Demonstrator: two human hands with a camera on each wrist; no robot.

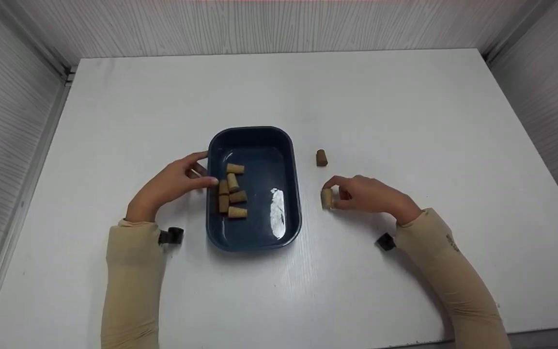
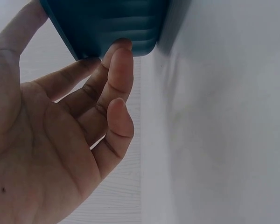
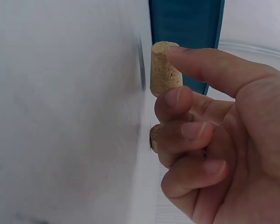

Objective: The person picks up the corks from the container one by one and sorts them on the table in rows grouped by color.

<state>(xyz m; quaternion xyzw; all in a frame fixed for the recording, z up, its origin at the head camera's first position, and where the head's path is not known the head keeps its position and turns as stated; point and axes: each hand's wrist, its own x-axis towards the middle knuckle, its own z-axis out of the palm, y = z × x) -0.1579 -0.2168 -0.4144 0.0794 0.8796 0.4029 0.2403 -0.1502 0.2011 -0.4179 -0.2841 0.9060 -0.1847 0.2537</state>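
A deep blue rectangular dish (image 1: 289, 160) stands on the white table, with several tapered corks (image 1: 238, 196) lying along its left side. My left hand (image 1: 175, 182) grips the dish's left rim, thumb over the edge and fingers against the outer wall; the left wrist view shows those fingers (image 2: 119, 70) beside the wall. Right of the dish, my right hand (image 1: 366, 194) pinches a light cork (image 1: 327, 198) between thumb and forefinger, close over the table. Seen from the right wrist, this cork (image 3: 163, 70) is upright, its lower end partly behind a finger.
A darker brown cork (image 1: 321, 158) is on the table beyond my right hand; in the right wrist view, a cork (image 3: 154, 137) is mostly hidden behind the fingers. Pale wood-grain panels (image 1: 279, 29) border the table at the back and sides.
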